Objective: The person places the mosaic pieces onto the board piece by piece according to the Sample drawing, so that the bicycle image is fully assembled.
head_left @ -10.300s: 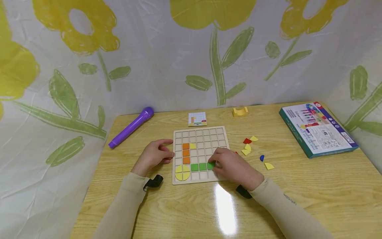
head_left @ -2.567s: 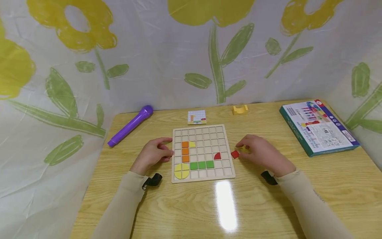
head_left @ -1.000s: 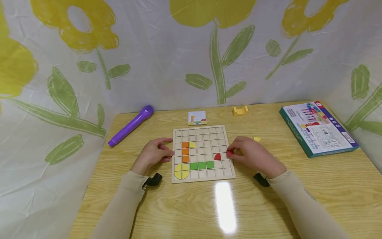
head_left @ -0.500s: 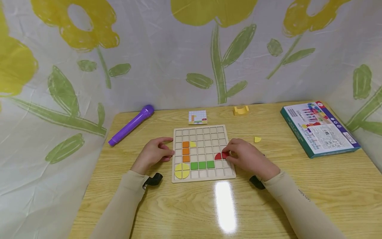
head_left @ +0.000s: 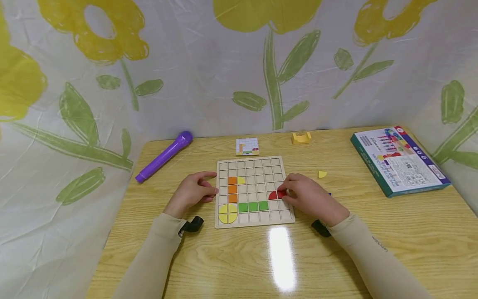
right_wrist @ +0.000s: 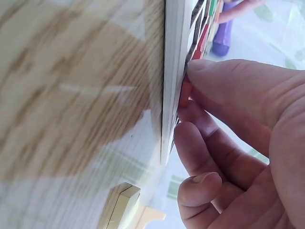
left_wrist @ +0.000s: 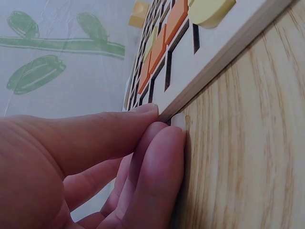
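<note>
In the head view, the wooden grid board (head_left: 257,171) lies mid-table. Its cells hold several orange squares (head_left: 232,189), green squares (head_left: 253,206), yellow quarter-circles (head_left: 228,214) and a red quarter-circle (head_left: 273,195). My right hand (head_left: 310,199) pinches a second red piece (head_left: 281,194) at the cell right of that quarter-circle; fingertips partly cover it. In the right wrist view, thumb and fingers meet on the red piece (right_wrist: 185,93) at the board's surface. My left hand (head_left: 190,193) grips the board's left edge; in the left wrist view, the thumb (left_wrist: 147,110) touches the board's edge.
A small pattern card (head_left: 247,146) and a yellow notched block (head_left: 301,138) stand behind the board. A purple microphone (head_left: 164,157) lies back left, a flat toy box (head_left: 401,162) at right. A yellow piece (head_left: 322,174) and a partly hidden blue piece (head_left: 330,194) lie near my right hand.
Earlier, my right hand worked at a green square; a red quarter-circle then appeared on the board. It has since picked up another red piece and moved it left onto the board. My left hand stays put.
</note>
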Available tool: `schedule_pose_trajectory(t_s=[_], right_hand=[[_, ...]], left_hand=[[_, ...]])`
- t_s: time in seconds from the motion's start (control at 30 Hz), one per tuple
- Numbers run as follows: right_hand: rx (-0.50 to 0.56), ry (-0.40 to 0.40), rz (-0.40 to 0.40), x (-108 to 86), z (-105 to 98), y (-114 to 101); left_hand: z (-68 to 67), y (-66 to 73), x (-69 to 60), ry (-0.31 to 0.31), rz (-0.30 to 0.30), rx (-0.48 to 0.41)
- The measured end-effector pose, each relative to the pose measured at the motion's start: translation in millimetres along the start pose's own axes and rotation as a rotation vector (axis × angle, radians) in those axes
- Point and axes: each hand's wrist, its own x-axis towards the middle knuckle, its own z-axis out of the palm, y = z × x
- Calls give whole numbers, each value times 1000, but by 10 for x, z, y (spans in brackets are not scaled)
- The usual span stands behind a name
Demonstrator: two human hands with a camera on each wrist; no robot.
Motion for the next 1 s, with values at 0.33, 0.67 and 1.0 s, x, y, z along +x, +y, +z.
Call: schedule_pose_trajectory(t_s=[0.33, 0.67, 1.0], right_hand=[[2, 2, 3, -4, 3, -1], [29, 19, 59, -71, -102, 56], [23, 52, 151, -363, -474, 454]], left_hand=[[-12, 14, -7, 2, 9, 1], [-12, 27, -14, 7, 18, 14], [0, 5, -16, 1, 31, 0]])
